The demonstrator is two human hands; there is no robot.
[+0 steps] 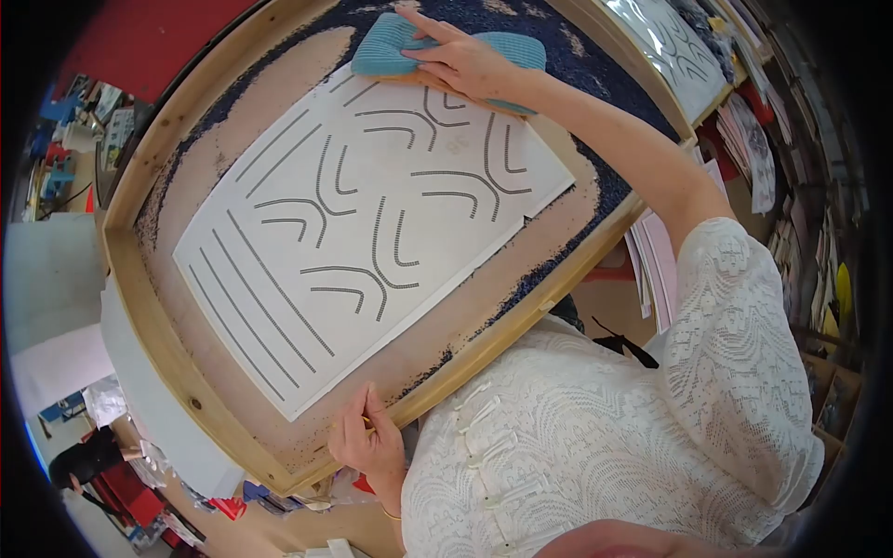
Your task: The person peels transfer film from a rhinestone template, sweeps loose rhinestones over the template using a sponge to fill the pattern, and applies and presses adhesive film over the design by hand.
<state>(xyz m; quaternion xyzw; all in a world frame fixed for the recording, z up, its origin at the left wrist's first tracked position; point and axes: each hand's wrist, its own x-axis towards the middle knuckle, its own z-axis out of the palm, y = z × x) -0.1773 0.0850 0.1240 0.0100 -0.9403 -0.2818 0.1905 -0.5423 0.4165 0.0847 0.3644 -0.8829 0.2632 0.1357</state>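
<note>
Turquoise cloth (383, 46) lay under the right hand (462, 67), grip splayed flat, at the far edge of the patterned sheet (363, 244), which uneven dragging could wrinkle, while the left hand (369, 444) curled at the wooden frame (191, 391), grip unclear!

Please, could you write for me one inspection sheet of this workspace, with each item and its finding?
Surface: wood-rimmed tray, pinkish base with dark blue grains along its edges.
Job's things: white sheet with dark curved and straight line patterns; blue pad over its far edge.
Clutter: loose papers beside the tray; another patterned sheet at the upper right.
Grippers: bare hands; right hand on the pad, left hand at the near rim, nothing clearly held.
Cables: nothing seen on the tray; elsewhere too small to tell.
Surroundings: red panel at upper left; another person in dark clothing at lower left.
</note>
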